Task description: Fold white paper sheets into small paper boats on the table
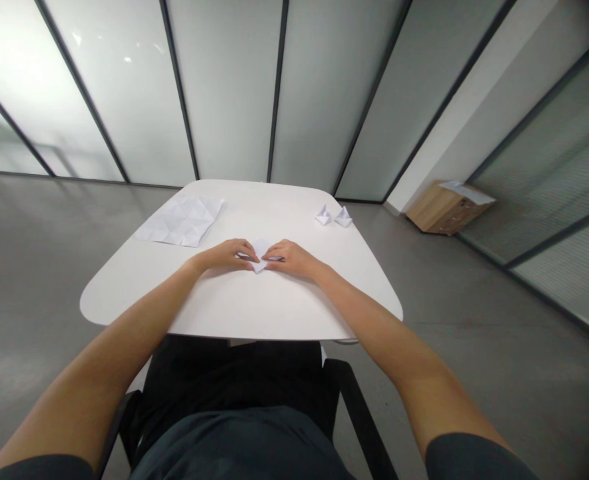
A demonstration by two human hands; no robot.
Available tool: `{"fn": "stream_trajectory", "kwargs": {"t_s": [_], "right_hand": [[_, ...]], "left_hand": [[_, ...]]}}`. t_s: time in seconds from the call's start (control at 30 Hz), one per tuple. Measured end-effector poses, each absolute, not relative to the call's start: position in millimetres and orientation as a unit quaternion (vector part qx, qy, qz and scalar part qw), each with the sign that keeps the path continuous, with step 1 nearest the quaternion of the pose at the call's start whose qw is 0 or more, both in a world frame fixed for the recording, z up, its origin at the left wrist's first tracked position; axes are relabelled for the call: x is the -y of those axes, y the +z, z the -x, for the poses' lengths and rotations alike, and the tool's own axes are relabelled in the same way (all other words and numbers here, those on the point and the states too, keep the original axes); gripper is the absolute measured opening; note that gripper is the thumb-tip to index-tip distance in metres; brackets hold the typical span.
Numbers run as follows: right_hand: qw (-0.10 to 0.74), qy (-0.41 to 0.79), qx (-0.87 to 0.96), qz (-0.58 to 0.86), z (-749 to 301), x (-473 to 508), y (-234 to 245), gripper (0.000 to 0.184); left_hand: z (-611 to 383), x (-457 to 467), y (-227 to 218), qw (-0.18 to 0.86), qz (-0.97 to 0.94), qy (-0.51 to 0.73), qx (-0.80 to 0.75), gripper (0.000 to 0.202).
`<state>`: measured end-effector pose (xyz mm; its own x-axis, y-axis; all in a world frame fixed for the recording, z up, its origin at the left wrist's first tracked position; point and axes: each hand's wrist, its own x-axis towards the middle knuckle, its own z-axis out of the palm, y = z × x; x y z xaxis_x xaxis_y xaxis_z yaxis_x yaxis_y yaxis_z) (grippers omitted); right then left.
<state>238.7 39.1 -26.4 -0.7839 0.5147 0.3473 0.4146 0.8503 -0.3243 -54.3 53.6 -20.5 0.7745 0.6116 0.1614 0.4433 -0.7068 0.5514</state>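
Note:
A small folded piece of white paper lies on the white table in front of me. My left hand rests on its left side with the fingertips pinched on the paper. My right hand presses the right side, fingers drawn together on the fold. Both hands meet over the paper and cover part of it.
A creased sheet of white paper lies at the table's far left. Two small folded paper figures stand at the far right. A wooden cabinet sits on the floor by the glass wall. I sit on a dark chair.

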Motion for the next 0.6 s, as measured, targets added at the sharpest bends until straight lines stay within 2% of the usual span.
{"fn": "stream_trajectory", "kwargs": {"t_s": [0.2, 0.33, 0.43, 0.6], "right_hand": [[0.188, 0.113, 0.931, 0.293, -236, -33, -20, 0.034], [0.187, 0.087, 0.923, 0.325, -234, -36, -24, 0.026], [0.215, 0.107, 0.897, 0.37, -232, -36, -26, 0.027], [0.301, 0.221, 0.838, 0.397, -231, -35, -28, 0.029]], "left_hand": [[51, -52, -23, 0.236, -0.874, 0.226, -0.359, 0.047], [46, -47, -21, 0.224, -0.865, 0.234, -0.384, 0.051], [43, -43, -18, 0.235, -0.86, 0.239, -0.384, 0.053], [40, -38, -13, 0.283, -0.851, 0.255, -0.362, 0.05]]}}
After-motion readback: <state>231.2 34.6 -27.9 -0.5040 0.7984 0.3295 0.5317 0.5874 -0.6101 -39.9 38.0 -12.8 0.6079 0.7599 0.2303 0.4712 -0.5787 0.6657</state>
